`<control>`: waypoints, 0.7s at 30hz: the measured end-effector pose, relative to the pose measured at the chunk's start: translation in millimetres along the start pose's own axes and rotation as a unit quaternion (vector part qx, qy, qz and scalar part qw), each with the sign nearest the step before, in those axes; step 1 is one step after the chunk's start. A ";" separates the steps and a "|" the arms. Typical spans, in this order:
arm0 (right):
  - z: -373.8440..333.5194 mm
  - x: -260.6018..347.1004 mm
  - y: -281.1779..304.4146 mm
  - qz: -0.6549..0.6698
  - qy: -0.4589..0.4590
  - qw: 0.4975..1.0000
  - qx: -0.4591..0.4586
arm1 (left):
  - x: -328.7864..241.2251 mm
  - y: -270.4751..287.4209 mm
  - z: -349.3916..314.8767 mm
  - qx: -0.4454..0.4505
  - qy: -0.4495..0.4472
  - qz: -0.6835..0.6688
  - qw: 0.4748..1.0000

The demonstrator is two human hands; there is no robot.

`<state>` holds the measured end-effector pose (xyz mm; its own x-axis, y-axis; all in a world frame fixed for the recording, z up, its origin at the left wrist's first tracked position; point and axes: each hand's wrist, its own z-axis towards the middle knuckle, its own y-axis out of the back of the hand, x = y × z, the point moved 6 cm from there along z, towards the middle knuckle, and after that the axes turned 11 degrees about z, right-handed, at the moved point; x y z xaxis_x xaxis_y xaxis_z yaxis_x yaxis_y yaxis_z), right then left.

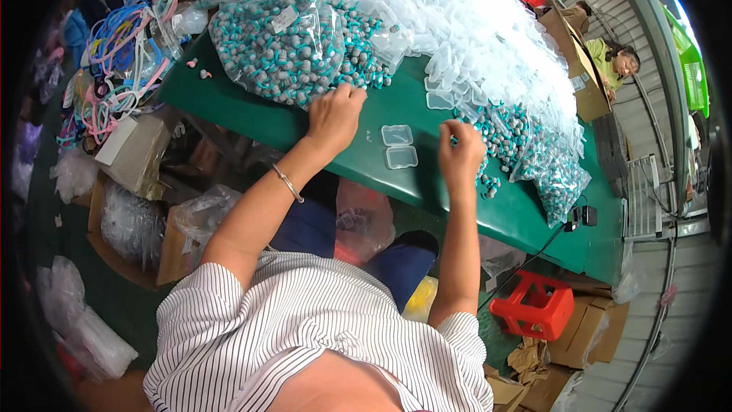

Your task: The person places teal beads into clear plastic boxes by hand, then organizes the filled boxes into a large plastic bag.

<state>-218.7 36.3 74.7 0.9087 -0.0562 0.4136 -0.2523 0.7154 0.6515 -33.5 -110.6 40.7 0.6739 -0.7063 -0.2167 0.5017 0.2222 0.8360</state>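
Note:
An open clear plastic case [401, 157], its two halves side by side, lies on the green table between my hands. My left hand [335, 118] is at the near edge of a heap of small grey-and-teal pieces [358, 38], partly in a clear bag [282, 49]. Its fingers are curled together, and what they hold is hidden. My right hand [462, 154] is raised beside a second heap of the same pieces [507, 133], to the right of the case. Its fingers are bent in toward the thumb; I cannot make out anything in them.
A large mound of clear plastic cases [488, 23] covers the far side of the green table [427, 183]. Coloured straps [126, 53] hang at the left. A red stool [534, 305] and cardboard boxes [587, 328] stand below right. Another person [610, 65] is at the far right.

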 end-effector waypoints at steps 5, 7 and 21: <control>16.3 -76.8 -2.6 -0.236 -0.117 0.964 -0.022 | -21.1 4.5 -25.1 -0.007 -0.111 -0.113 0.987; 20.5 -82.6 -6.6 -0.255 -0.122 0.959 -0.008 | -24.7 9.4 -26.3 -0.002 -0.095 -0.133 0.986; 32.6 -74.2 -16.3 -0.275 -0.068 0.959 -0.033 | -21.0 1.0 -23.6 0.012 -0.004 -0.171 0.985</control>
<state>-292.9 6.1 54.2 0.8457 -0.5239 0.1016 0.2776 0.5944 0.7548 -34.3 -79.7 34.1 0.4628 -0.7427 -0.4840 0.6860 -0.0457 0.7262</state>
